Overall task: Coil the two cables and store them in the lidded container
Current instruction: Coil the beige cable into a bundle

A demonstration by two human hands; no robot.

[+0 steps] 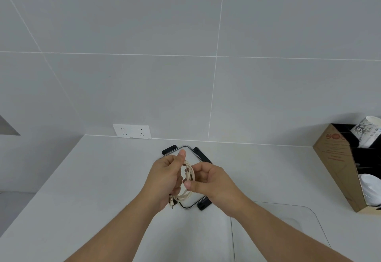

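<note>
Two bare forearms come up from the bottom edge and meet over the middle of the pale counter (86, 181). The left hand (165, 177) is closed around one side of a coiled cream cable (186, 181), its thumb pointing up and away along the top of the loops. The right hand (210, 181) faces it from the other side, thumb and forefinger pinched on the near edge of the coil, the other fingers curled loosely. The coil is held up off the counter between the two hands, standing roughly on edge; its long axis runs near to far, from a low rounded end by the left wrist up to the left thumb. A short tail with a plug (171, 200) hangs out of the bottom of the left hand, pointing down toward the camera.

Directly under and behind the hands lies a clear container (190, 207) with black clips, turned corner-on to the wall; whether its lid is on cannot be told. A white double socket (132, 131) sits on the tiled wall. At far right, a brown cardboard box (338, 169) with faint red printing, too blurred to read, holds a patterned paper cup (367, 131) and white lids (369, 189).
</note>
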